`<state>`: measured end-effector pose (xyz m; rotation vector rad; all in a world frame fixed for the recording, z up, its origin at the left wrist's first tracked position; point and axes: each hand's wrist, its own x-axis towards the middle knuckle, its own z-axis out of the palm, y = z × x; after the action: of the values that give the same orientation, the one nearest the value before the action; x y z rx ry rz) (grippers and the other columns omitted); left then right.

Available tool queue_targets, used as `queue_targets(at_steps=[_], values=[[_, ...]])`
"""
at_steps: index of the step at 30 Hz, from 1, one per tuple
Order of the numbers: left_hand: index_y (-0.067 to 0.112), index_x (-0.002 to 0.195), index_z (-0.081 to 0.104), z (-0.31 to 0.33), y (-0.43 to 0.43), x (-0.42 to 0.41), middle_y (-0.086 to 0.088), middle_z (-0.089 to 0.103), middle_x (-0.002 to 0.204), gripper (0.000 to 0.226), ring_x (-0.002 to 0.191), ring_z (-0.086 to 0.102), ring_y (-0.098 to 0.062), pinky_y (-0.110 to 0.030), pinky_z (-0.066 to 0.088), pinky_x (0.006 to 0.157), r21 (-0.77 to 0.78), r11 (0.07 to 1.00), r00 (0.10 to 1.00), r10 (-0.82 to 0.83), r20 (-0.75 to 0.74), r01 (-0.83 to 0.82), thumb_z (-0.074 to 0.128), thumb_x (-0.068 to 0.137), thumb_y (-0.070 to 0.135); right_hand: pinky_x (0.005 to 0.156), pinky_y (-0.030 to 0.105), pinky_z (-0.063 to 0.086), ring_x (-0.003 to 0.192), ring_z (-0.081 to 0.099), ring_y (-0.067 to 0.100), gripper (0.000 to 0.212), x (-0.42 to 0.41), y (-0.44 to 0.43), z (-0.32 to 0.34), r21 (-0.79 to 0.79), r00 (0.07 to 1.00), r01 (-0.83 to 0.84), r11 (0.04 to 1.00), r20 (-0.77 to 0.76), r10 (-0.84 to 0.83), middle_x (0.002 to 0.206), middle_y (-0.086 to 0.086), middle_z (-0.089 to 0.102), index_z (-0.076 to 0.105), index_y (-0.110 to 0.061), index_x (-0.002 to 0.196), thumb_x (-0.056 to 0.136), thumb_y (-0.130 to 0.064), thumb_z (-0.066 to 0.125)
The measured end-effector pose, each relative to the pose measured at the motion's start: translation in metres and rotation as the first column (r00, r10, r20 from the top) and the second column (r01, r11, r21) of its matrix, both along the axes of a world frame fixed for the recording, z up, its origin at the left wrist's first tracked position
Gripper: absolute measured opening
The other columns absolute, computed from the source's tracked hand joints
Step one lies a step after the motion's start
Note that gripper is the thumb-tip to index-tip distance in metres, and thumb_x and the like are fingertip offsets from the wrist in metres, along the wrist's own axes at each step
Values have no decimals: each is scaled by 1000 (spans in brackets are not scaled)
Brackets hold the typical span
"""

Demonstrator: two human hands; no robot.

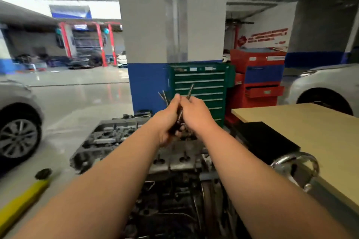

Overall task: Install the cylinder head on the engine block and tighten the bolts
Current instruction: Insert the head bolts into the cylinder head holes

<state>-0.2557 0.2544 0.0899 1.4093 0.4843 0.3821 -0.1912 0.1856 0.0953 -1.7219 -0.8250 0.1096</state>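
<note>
Both hands are raised in front of me above the engine. My left hand [168,120] grips a bundle of long cylinder head bolts [164,96], whose threaded ends stick up past its fingers. My right hand [196,113] pinches one of these bolts [190,89] and holds it slanted up to the right. Below the hands sits the grey cylinder head [108,137] on the engine block [174,196], partly hidden by my forearms.
A tan worktable [310,134] with a black box [266,139] stands at the right. Green [200,87] and red [260,75] tool cabinets stand by a pillar behind the engine. Cars [17,128] flank both sides. A yellow-handled tool [23,198] lies on the floor at the left.
</note>
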Motion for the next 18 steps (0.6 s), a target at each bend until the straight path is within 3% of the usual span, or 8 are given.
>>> queue_targets(at_steps=[3,5,7,8,10,11,13,18], values=[[16,87,59,-7,27,7,-1,57,56,34,41,48,-11,-18,33,37,-121,988,991,102,91,-91,56,91,50,64,26,54,79,70,17,23,10,21,0,307,972,-52,950,-203,118,84,0,73,64,-21,90,99,-26,43],[12,82,57,-15,43,15,-5,59,60,27,44,51,-17,-21,38,41,9,979,976,203,74,-205,55,93,36,59,32,56,67,69,16,23,34,20,-2,404,931,-35,914,-320,177,67,-2,71,59,-17,96,102,-23,38],[8,77,58,-27,58,22,-10,60,65,31,55,54,-24,-30,44,54,400,875,957,290,14,-271,51,95,32,44,28,47,45,57,16,21,61,11,-7,201,911,-32,979,-397,111,49,-2,56,57,-12,99,102,-20,37],[6,77,59,-32,63,24,-12,61,67,34,59,55,-26,-32,45,59,561,786,951,309,8,-260,49,96,33,42,26,42,40,51,15,20,71,5,-10,-84,952,-67,994,-303,38,49,0,53,57,-11,97,101,-19,39],[10,78,57,-43,69,26,-9,61,68,36,61,54,-25,-33,43,60,689,685,950,311,19,-237,44,98,37,42,25,41,46,51,15,19,81,-5,-12,-690,995,-9,724,63,73,69,6,60,54,-9,102,98,-23,42],[15,77,55,-48,70,26,-5,59,65,34,59,53,-22,-31,40,55,694,677,947,319,25,-247,44,98,39,44,25,44,54,54,15,23,83,-7,-11,-814,969,66,577,191,157,83,8,62,48,-9,112,97,-26,44],[22,73,51,-59,73,27,1,56,61,32,55,52,-15,-26,34,49,678,682,935,355,21,-274,44,98,41,45,24,46,61,55,16,31,88,-8,-6,-850,931,97,517,262,255,90,7,63,49,-4,117,92,-22,49],[29,72,51,-75,73,35,9,58,65,27,62,54,-6,-20,32,50,722,624,924,377,58,-300,46,97,36,43,19,44,44,53,6,15,98,-12,20,-827,904,-27,561,220,367,61,-4,66,70,-20,83,85,-10,59]])
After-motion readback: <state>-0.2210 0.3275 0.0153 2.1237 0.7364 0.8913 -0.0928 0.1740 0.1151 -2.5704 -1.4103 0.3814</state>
